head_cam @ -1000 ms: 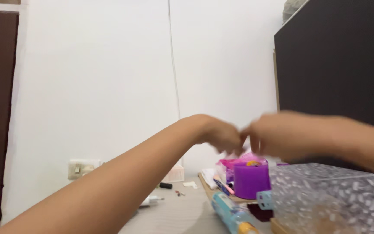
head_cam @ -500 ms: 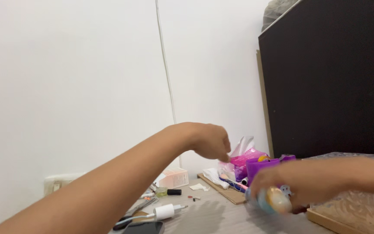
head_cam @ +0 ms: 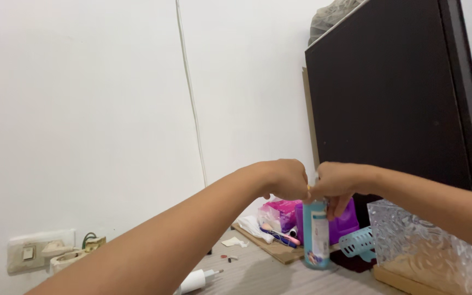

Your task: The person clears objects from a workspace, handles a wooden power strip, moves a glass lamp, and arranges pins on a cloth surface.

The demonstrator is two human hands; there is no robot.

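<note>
A tall light-blue bottle (head_cam: 316, 235) stands upright on the grey table (head_cam: 279, 278). My right hand (head_cam: 337, 184) grips its top from above. My left hand (head_cam: 282, 178) meets it there, fingers pinched at the yellow cap, which is mostly hidden between both hands. Behind the bottle are a purple container (head_cam: 345, 223) and a pink packet (head_cam: 281, 210).
A clear textured plastic box (head_cam: 427, 246) sits on a wooden board at the right, with a light-blue basket (head_cam: 359, 243) beside it. A dark cabinet (head_cam: 394, 98) rises behind. A white plug (head_cam: 195, 279) lies on the table; a wall socket (head_cam: 39, 255) is at the left.
My right hand picked the bottle up from lying on the table and stood it upright. My left hand came over to its cap. The view shifted left.
</note>
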